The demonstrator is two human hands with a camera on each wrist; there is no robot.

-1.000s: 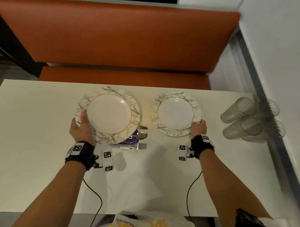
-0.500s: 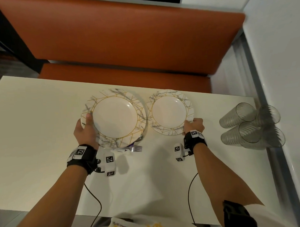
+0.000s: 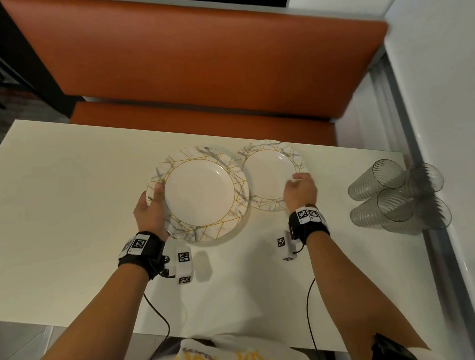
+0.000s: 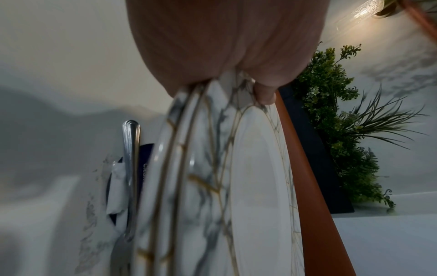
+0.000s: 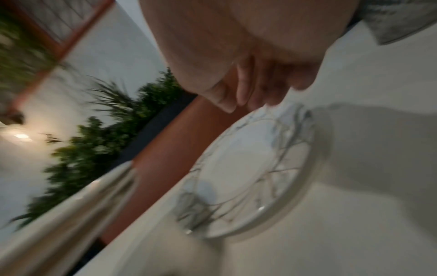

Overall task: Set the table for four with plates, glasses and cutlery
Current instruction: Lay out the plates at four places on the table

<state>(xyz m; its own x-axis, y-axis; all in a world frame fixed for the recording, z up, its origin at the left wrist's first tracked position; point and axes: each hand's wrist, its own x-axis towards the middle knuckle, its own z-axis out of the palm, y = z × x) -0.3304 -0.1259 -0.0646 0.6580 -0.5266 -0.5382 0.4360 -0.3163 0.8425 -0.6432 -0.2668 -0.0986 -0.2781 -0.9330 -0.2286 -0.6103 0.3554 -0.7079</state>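
My left hand (image 3: 152, 203) grips the near-left rim of a stack of marble-and-gold plates (image 3: 201, 194), thumb on top. The left wrist view shows several stacked plate rims (image 4: 189, 168) pinched in my left hand (image 4: 224, 56), with a metal cutlery handle (image 4: 131, 149) and a blue packet (image 4: 144, 168) lying underneath. A single matching plate (image 3: 269, 170) lies flat by the table's far edge. My right hand (image 3: 300, 187) hovers at its right rim with loosely curled fingers (image 5: 255, 93) that hold nothing; the single plate (image 5: 248, 168) rests on the table.
Several clear glasses (image 3: 397, 196) lie on their sides at the table's right edge beside the wall. An orange bench (image 3: 195, 57) runs behind the white table (image 3: 68, 201). Cables trail from both wrists over the near edge.
Both plates moved away from me. The right plate came down near the far edge and my right hand let go and slid to its right rim. The left stack now covers the cutlery.
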